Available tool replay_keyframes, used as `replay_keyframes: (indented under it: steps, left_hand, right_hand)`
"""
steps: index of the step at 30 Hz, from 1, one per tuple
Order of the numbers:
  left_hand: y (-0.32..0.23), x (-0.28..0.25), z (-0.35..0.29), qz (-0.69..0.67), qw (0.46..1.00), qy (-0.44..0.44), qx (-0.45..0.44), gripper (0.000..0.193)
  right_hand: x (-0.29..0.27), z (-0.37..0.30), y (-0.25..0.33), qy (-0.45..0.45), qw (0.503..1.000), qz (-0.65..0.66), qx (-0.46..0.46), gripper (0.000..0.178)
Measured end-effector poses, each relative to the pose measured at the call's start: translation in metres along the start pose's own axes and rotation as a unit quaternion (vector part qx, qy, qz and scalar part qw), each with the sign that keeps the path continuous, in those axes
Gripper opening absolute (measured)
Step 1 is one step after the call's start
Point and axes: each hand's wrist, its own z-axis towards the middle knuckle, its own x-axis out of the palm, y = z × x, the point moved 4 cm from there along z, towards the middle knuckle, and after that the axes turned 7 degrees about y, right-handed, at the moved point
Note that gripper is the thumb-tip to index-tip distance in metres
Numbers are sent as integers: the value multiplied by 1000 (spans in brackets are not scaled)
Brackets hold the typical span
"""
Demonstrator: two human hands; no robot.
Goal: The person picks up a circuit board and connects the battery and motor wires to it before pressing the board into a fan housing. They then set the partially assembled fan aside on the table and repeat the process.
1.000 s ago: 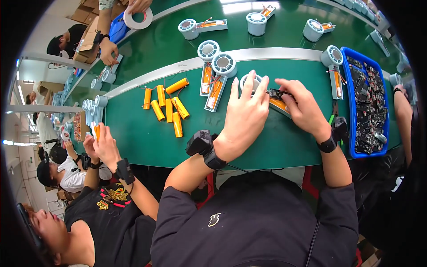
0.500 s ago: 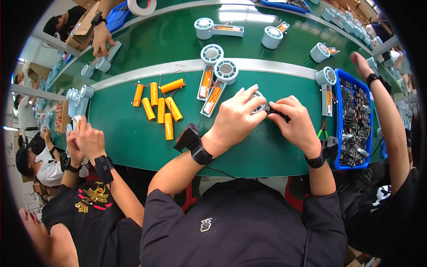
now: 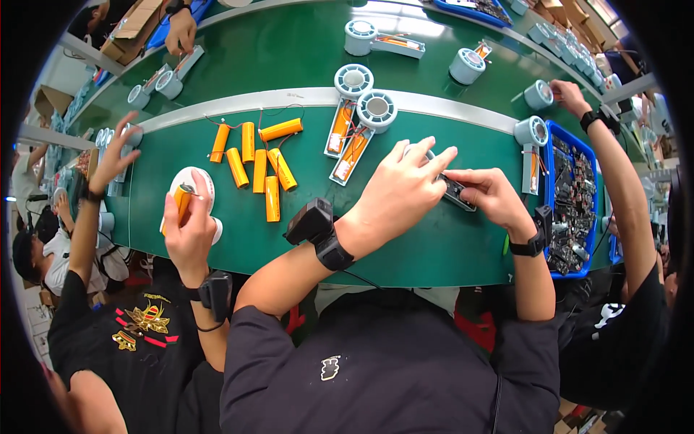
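- Plainly, most writing is too small to make out: the orange cells bear faint dark print, and the white rail has small marks.
- A pale outlined emblem sits on the wearer's dark shirt; a neighbour's shirt carries a gold insect motif.
- The pale blue housing lies on the green bench under both hands, its round head mostly covered.
- Left hand: fingers part-spread over that head; whether they grip, I cannot tell.
- Right hand: thumb and fingertips drawn together on a dark strip along the housing's arm.
- Two battery-filled housings crowd the left hand's far side.
- A blue tray of dark circuit boards stands right of the right hand.
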Motion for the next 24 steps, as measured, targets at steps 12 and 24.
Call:
replay_keyframes:
  steps: [12, 24]
  left_hand:
    - [-7, 8, -11, 25, 998, -50, -27, 19]
    - [-7, -8, -20, -8, 982, -187, -19, 27]
  right_hand:
    - [42, -13, 29, -183, 890, -352, -223, 37]
    - [-43, 55, 102, -119, 902, -377, -171, 24]
